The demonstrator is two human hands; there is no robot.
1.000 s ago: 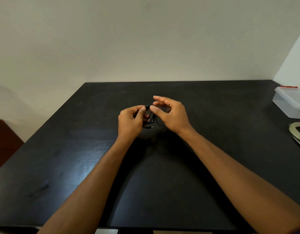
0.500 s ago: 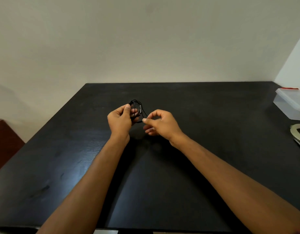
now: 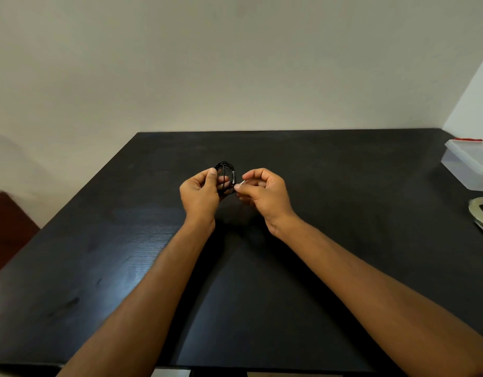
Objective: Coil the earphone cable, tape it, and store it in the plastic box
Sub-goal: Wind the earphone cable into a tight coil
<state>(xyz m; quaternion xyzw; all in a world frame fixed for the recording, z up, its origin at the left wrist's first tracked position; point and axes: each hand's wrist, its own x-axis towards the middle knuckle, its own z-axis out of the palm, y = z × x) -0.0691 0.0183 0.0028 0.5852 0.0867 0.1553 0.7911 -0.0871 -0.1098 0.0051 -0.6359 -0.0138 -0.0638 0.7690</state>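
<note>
I've got the left hand (image 3: 201,193) pinching the earphone cable (image 3: 226,170) as an upright coil above the surface (image 3: 343,186) so loops can't spring, right hand (image 3: 265,191) pinching what's prob. the plug end to tuck it, w/ tape roll (image 3: 481,210) & plastic box (image 3: 471,164) parked far right.

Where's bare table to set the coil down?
Bare: table left of the left hand; far strip between the coil and wall; stretch from the right hand toward the box. Crowded: right edge, box and tape.
</note>
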